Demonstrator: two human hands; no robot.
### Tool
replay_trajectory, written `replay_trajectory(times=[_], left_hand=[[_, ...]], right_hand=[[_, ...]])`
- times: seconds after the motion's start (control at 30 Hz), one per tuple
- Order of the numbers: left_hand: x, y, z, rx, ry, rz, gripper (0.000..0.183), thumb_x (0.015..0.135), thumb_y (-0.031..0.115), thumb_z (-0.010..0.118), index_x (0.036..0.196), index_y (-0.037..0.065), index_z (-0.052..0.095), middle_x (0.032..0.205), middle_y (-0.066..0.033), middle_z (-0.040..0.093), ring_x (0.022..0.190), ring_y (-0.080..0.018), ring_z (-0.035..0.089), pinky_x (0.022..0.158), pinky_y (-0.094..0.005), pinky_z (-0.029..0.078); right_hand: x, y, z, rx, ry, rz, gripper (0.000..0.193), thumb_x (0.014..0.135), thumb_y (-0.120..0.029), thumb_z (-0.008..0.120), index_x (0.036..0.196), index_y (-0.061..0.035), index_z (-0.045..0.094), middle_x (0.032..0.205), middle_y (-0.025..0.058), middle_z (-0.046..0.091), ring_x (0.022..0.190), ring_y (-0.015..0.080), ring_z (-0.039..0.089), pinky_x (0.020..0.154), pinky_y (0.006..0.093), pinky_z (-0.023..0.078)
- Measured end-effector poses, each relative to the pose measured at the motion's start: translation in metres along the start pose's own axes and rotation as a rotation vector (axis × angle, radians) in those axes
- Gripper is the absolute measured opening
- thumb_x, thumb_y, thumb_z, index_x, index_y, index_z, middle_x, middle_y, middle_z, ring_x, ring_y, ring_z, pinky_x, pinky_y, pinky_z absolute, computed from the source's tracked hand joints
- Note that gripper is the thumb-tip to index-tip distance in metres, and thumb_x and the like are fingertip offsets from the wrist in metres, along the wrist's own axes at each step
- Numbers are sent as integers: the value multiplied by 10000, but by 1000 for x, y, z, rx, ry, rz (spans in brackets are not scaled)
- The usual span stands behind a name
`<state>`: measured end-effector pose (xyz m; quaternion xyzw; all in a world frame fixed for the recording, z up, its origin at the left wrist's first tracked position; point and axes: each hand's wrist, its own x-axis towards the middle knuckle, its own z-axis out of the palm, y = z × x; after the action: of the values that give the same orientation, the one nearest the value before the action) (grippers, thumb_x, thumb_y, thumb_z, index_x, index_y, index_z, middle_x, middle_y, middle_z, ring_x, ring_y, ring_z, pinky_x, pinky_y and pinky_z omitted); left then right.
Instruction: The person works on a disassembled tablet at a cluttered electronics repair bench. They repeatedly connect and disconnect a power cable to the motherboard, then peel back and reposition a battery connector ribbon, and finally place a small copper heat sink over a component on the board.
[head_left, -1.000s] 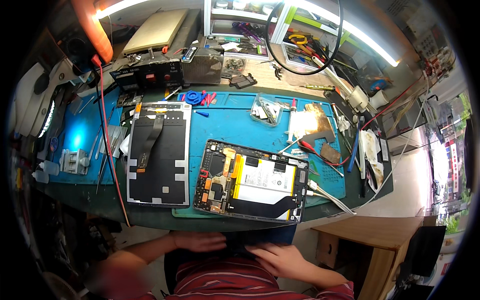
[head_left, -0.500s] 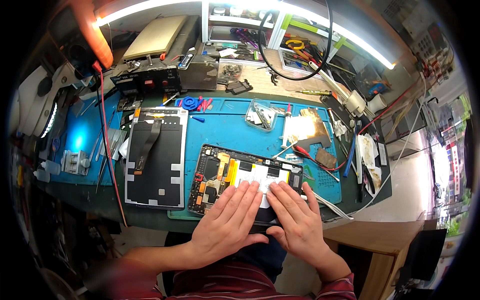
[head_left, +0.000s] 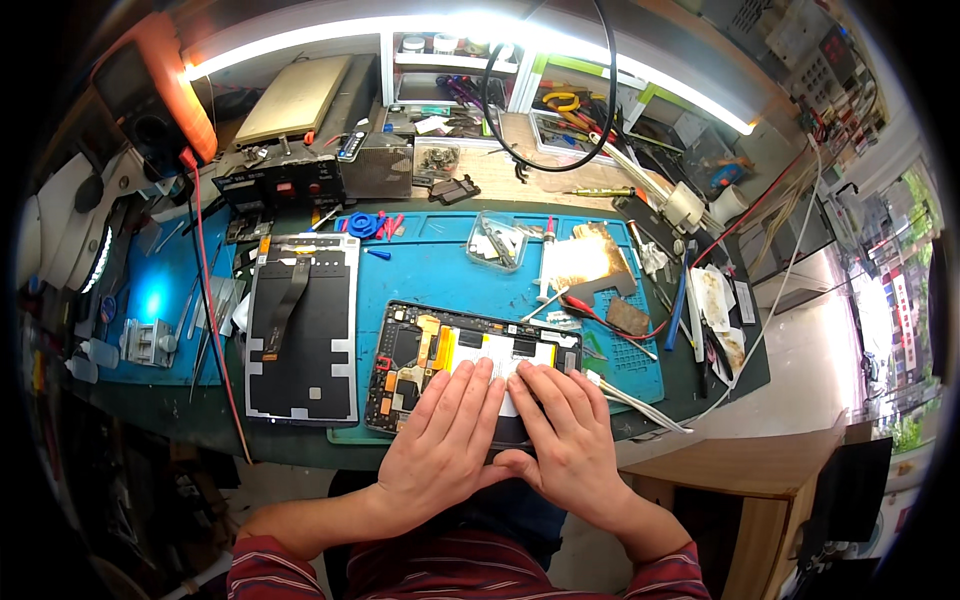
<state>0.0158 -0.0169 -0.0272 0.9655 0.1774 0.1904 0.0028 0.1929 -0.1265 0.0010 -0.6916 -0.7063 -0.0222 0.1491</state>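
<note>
An opened tablet body lies at the near edge of the blue mat, its circuit board and orange flex cables bare on the left. Its white battery with yellow edging fills the middle. My left hand rests flat on the battery, fingers stretched out side by side. Beside it my right hand lies flat too, over the battery's right part, thumbs close together. Both palms hide the near part of the tablet. Left of it lies a separated display panel, dark back up, with a flex cable across it.
On the blue mat sit a clear parts box, a scorched metal plate and red and black test leads. Tweezers lie at the left. White cables cross the right edge; a wooden cabinet stands beyond.
The view has shifted a little. My right hand has drawn closer to the left one, its thumb now meeting the left thumb. Both hands stay on the battery.
</note>
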Motion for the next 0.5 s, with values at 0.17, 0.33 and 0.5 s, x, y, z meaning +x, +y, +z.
replay_trajectory(times=[0.17, 0.33, 0.5], left_hand=[[-2, 1, 2, 61, 3, 11, 874, 1015, 666, 550, 1493, -65, 571, 1545, -234, 575, 1454, -344, 539, 1271, -482, 375], [-3, 1, 3, 58, 49, 9, 893, 995, 686, 581, 1496, -54, 575, 1449, -202, 610, 1412, -324, 551, 1272, -474, 371], [-5, 1, -3, 32, 5, 7, 927, 968, 715, 606, 1486, -53, 586, 1416, -194, 616, 1402, -321, 553, 1286, -473, 348]], right_hand=[[3, -3, -4, -41, -2, 8, 757, 938, -557, 723, 1433, 12, 660, 1518, 132, 608, 1402, 275, 552, 1232, 522, 338], [6, -4, -6, -30, 35, 4, 639, 946, -473, 755, 1378, -7, 691, 1474, 135, 645, 1343, 289, 597, 1207, 532, 364], [-8, 28, -10, 122, 221, 95, 456, 916, -236, 830, 1303, -20, 721, 1354, 136, 703, 1224, 332, 657, 1097, 499, 468]])
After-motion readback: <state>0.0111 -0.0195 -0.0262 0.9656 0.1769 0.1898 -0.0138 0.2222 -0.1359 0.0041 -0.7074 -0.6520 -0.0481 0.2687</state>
